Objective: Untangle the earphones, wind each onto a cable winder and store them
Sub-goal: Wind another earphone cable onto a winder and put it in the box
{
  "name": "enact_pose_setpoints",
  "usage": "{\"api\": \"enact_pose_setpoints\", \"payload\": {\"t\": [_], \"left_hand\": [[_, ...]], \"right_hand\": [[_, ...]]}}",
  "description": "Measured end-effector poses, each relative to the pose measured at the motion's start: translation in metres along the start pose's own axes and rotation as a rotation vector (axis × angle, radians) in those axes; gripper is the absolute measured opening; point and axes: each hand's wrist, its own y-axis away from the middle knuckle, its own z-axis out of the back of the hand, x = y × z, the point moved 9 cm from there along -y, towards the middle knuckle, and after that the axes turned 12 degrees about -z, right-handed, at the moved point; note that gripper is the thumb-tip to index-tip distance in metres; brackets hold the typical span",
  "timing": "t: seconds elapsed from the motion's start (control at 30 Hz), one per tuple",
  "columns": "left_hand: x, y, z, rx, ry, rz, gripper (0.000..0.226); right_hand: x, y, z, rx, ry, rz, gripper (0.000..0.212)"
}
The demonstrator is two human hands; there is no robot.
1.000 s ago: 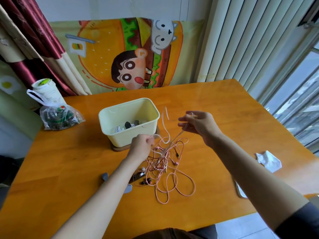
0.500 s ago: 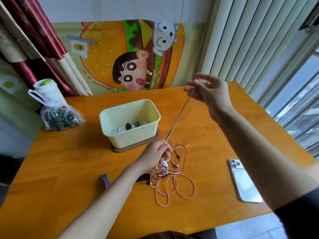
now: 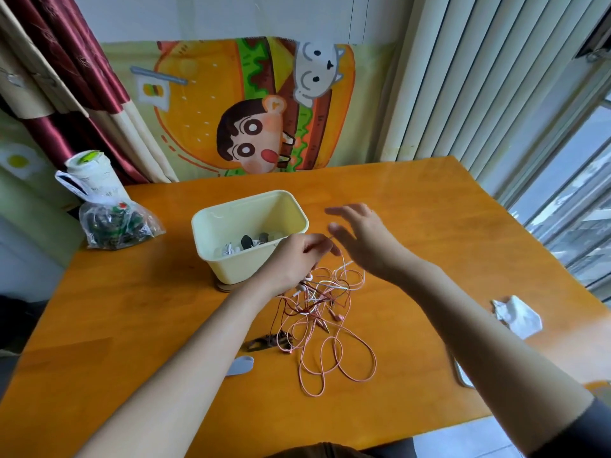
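Note:
A tangle of pink, white and dark red earphone cables lies on the orange table in front of a pale yellow bin. My left hand pinches a thin cable strand at the top of the tangle. Just to its right, my right hand hovers blurred above the cables with its fingers spread, holding nothing. A dark winder lies by the tangle's left edge, and a grey winder peeks out beside my left forearm. Inside the bin lie wound earphones.
A plastic bag and a white cup stand at the table's left back corner. Crumpled white paper lies at the right. A phone is partly hidden under my right forearm. The bin stands on a round wooden coaster.
My right hand has dropped from high above the table, where it pulled a strand taut, down close to my left hand with its fingers now spread. The left hand has risen a little.

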Motion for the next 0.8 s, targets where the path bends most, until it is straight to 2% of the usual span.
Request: {"api": "enact_pose_setpoints", "payload": {"t": [0.07,0.13,0.17,0.23,0.3,0.37,0.47,0.53,0.7,0.8], "left_hand": [[-0.003,0.001,0.002,0.008,-0.003,0.006,0.038],[-0.003,0.002,0.0,0.041,-0.004,0.002,0.042],[0.0,0.004,-0.002,0.048,0.015,0.012,0.041],[0.007,0.01,-0.002,0.014,0.072,0.058,0.031],[0.024,0.018,-0.002,-0.05,0.18,0.138,0.004],[0.044,0.028,-0.004,-0.074,0.226,0.214,0.019],[0.061,0.041,-0.016,0.049,0.066,0.2,0.018],[0.065,0.045,-0.022,0.055,0.054,0.164,0.018],[0.068,0.042,-0.011,-0.132,0.081,0.129,0.037],[0.078,0.049,-0.003,-0.191,0.006,0.165,0.034]], "right_hand": [[0.016,0.007,-0.018,0.158,-0.035,0.062,0.034],[0.013,0.011,-0.033,0.293,-0.081,0.001,0.025],[0.011,0.011,-0.036,0.309,-0.086,-0.022,0.025],[0.01,0.008,-0.037,0.285,-0.032,-0.023,0.027],[0.005,0.004,-0.035,0.237,0.035,-0.021,0.026],[-0.002,0.001,-0.032,0.227,0.045,-0.039,0.024],[-0.006,-0.001,-0.024,0.178,0.026,-0.049,0.023],[-0.007,-0.002,-0.021,0.135,0.014,-0.056,0.025],[-0.026,-0.007,-0.015,0.003,-0.041,-0.144,0.027],[-0.035,-0.008,0.0,-0.115,-0.103,-0.188,0.026]]}}
